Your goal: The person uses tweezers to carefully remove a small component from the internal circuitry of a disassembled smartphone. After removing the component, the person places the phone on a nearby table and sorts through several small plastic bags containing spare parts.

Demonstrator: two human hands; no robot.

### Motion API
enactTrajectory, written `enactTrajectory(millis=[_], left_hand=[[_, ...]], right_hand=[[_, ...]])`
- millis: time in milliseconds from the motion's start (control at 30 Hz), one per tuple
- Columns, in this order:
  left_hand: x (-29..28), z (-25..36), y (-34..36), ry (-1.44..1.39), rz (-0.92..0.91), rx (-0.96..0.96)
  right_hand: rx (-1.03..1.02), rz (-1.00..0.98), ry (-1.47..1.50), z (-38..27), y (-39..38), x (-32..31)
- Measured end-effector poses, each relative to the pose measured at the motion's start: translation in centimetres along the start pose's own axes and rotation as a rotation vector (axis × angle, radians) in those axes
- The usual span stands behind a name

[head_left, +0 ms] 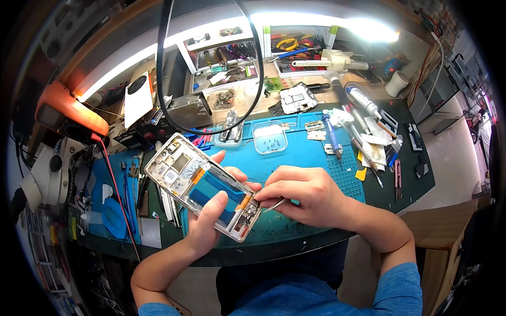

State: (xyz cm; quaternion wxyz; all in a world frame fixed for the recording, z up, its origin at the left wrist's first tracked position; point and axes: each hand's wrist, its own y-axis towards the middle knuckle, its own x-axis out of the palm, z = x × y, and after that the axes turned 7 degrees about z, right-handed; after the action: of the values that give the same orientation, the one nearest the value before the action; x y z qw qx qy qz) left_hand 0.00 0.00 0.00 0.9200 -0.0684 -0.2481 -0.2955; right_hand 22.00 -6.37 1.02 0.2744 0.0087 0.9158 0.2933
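Note:
My left hand (211, 216) grips an opened smartphone frame (182, 171), held tilted above the blue work mat (305, 155). Its back is off, showing the silver mid-frame, an empty blue battery bay and orange flex strips. My thumb lies across the lower part of the phone, fingers wrap behind it. My right hand (303, 195) pinches metal tweezers (274, 204), their tip at the phone's lower right corner beside a small board.
A clear tray of small screws (270, 138) and another phone part (230, 129) sit on the mat behind. A screwdriver (333, 138), tools and papers lie at right. A microscope (45, 174) stands left. Shelves with pliers (287, 45) line the back.

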Motion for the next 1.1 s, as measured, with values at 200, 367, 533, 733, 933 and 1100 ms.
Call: enactTrajectory(millis=[200,367,533,733,933,1100], left_hand=[[0.2,-0.3,-0.1,0.078,0.005,-0.008],[0.0,-0.4,-0.4,0.155,0.001,-0.028],[-0.1,-0.4,-0.3,0.243,-0.043,-0.003],[-0.3,-0.3,-0.1,0.325,-0.097,0.028],[0.0,-0.4,-0.3,0.363,-0.120,0.024],[-0.1,-0.3,-0.2,0.380,-0.128,0.021]], right_hand=[[0.051,-0.069,0.030,0.1,-0.1,-0.5],[0.131,-0.168,0.012,0.1,0.1,-0.6],[0.094,-0.143,0.002,0.6,-0.2,-0.2],[0.121,-0.194,0.002,0.6,0.0,-0.3],[0.146,-0.251,0.022,0.8,-0.1,-0.3],[0.148,-0.191,0.091,1.0,-0.2,0.0]])
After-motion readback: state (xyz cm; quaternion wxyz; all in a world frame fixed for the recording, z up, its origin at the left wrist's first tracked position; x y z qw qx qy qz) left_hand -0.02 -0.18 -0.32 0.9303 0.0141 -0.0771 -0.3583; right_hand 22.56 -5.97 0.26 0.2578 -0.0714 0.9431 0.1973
